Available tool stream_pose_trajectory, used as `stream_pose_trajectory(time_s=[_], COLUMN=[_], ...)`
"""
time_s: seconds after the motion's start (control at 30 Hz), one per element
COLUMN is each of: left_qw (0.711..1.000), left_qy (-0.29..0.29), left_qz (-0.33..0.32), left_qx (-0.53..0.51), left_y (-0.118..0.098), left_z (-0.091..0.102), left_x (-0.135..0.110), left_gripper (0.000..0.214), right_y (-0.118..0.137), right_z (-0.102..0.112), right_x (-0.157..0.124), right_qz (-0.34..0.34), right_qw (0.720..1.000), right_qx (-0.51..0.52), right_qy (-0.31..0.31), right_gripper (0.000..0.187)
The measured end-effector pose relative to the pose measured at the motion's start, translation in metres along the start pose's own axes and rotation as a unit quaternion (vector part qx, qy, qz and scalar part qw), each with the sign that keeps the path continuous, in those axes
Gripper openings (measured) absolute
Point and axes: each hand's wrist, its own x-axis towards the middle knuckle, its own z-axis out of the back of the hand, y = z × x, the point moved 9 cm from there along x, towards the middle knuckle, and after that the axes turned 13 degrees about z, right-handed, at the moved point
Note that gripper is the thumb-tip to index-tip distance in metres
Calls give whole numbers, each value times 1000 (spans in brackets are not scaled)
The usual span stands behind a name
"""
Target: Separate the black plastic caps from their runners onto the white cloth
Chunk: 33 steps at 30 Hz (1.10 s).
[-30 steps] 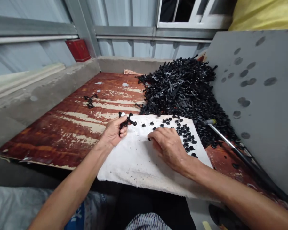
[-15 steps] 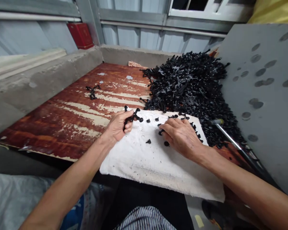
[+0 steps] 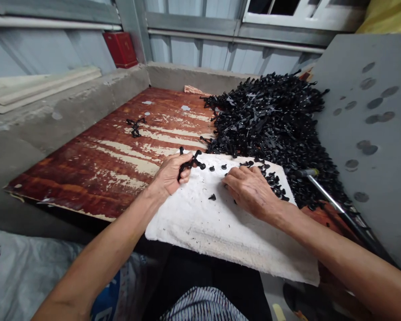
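Note:
My left hand (image 3: 173,174), at the upper left edge of a white cloth (image 3: 190,223), is closed around a black branched plastic piece (image 3: 195,160) with round knobs at its ends. On the cloth rests my right hand (image 3: 249,189), palm down with curled fingers; its fingertips hide whatever they touch or hold. Small black pegs with round flat heads are scattered about it. One peg (image 3: 212,197) lies alone left of that hand, and another (image 3: 223,166) sits beyond its fingertips. Several more pegs (image 3: 276,180) gather along the cloth's right side.
Behind the cloth rises a large heap of black plastic pieces (image 3: 267,116). More branched pieces (image 3: 134,127) lie on the worn red-brown board (image 3: 70,178). A metal-handled tool (image 3: 324,189) leans at the right, near a grey spotted panel (image 3: 370,111). A red box (image 3: 120,50) stands on the ledge.
The view has swung slightly left. My right hand has shifted left over the cloth, covering pegs that showed near its fingertips and uncovering others to its right. My left hand keeps its piece.

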Motion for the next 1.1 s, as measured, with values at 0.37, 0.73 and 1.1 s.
stream_pose_trajectory(time_s=[0.37,0.73,1.1], left_qw=[1000,1000,1000], left_qy=[0,-14,-15], left_qz=[-5,8,14], left_qx=[-9,3,3], left_y=[-1,-2,-1], left_z=[1,-1,-2], left_x=[0,-2,-1], left_gripper=[17,24,22], right_y=[40,22,-5], right_z=[4,15,21], right_x=[8,-31,-58], right_qz=[56,-19,-48], right_qw=[996,988,991], right_qx=[62,48,33], right_qy=[-17,-146,-124], right_gripper=[16,23,24])
